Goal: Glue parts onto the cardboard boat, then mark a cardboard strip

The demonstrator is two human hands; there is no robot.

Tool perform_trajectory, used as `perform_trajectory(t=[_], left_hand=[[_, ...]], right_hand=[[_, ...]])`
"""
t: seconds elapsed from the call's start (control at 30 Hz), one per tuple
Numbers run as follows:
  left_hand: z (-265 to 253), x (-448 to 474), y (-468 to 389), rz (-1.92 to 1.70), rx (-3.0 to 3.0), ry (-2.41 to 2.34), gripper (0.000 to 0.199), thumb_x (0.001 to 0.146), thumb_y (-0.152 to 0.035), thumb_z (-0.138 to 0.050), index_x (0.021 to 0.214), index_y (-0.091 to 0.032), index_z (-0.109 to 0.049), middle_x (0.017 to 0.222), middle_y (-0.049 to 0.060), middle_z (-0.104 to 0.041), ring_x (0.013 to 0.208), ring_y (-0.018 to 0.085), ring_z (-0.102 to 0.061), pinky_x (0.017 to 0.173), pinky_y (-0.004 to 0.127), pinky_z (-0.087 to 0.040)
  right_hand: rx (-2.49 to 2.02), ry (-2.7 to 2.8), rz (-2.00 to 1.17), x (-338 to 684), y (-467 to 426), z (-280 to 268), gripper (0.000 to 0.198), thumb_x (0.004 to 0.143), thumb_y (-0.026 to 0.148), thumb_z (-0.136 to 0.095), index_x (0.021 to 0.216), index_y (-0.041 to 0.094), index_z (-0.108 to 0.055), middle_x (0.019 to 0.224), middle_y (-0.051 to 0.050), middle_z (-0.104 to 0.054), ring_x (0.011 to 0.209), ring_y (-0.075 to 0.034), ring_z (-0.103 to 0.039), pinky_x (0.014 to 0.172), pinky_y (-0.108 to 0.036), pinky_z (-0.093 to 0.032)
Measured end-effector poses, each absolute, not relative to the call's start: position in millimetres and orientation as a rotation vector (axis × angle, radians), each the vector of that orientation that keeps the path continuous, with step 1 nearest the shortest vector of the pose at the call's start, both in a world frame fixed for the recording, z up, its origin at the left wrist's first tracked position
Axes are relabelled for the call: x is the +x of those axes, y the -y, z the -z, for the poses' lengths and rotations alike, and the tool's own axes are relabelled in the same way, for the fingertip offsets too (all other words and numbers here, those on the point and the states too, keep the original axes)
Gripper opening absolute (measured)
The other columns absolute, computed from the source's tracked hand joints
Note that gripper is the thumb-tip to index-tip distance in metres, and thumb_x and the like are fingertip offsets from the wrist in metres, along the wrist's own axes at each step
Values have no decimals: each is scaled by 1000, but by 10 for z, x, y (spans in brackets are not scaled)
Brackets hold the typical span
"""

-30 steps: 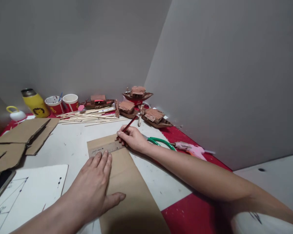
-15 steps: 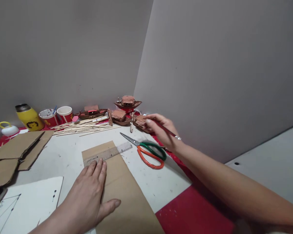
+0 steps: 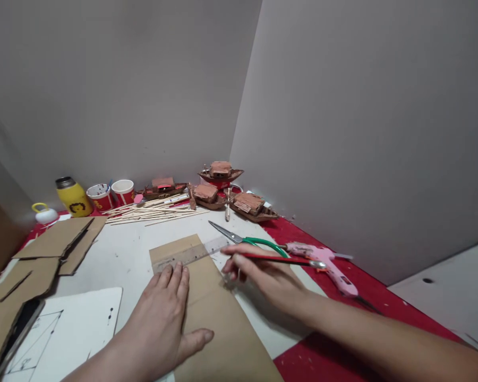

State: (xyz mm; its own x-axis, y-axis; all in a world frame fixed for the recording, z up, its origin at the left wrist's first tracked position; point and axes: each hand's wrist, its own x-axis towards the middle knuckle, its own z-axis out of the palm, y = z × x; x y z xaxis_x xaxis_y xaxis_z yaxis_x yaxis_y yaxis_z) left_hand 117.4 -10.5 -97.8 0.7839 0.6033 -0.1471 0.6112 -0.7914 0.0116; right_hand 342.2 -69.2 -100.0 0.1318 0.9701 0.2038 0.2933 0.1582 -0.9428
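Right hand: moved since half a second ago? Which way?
Yes. Against the scissors, the right hand has come leftward and nearer the person: it covered part of the rightmost boat; now it covers part of the scissors.

L hand [image 3: 163, 313] bare, w/ smooth back & faint creases at the knuckles. L fingers [image 3: 176, 277] fairly slim, rounded at tips; nails look short, finer detail too small to tell. L thumb [image 3: 197, 340] thicker, w/ rounded end. L forearm [image 3: 111, 362] bare too, wrist incl., as far as bottom edge of view. R hand [image 3: 269, 281] likewise bare, a bit blurred, so nail detail unclear. R forearm [image 3: 362, 334] slim nr wrist, wider twd elbow, bare for all the length visible.
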Motion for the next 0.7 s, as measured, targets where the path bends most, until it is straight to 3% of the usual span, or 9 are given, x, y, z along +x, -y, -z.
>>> perform_trajectory(t=[0.17, 0.33, 0.5, 0.7], left_hand=[[1006, 1149, 106, 114, 2894, -987, 96, 82, -75, -39, 150, -8, -27, 153, 21, -24, 141, 38, -25, 113, 51, -27], [967, 1175, 115, 167, 2879, -977, 94, 81, -71, -45, 149, -8, -30, 152, 23, -25, 140, 40, -27, 111, 54, -29], [962, 1208, 114, 160, 2911, -983, 96, 80, -69, -48, 147, -3, -33, 151, 26, -28, 139, 42, -30, 111, 54, -30], [1019, 1206, 88, 114, 2970, -938, 97, 80, -71, -46, 145, 0, -37, 149, 28, -33, 138, 42, -33, 110, 53, -32]], right_hand=[[-1231, 1601, -672, 3103, 665, 1084, 22, 90, 38, -58, 98, 25, -73, 95, -8, -72, 90, -20, -67, 79, -34, -54], [-1237, 1206, -1007, 3068, 528, 1222, 32, 87, 48, -59, 100, 20, -68, 71, -3, -66, 61, -14, -61, 53, -26, -51], [-1257, 960, -1083, 3127, 414, 1270, 37, 75, 47, -72, 95, 17, -64, 67, -1, -66, 54, -12, -60, 53, -26, -53], [-1270, 896, -1105, 3133, 363, 1260, 36, 72, 44, -75, 92, 17, -65, 71, -2, -67, 64, -14, -65, 56, -26, -58]])
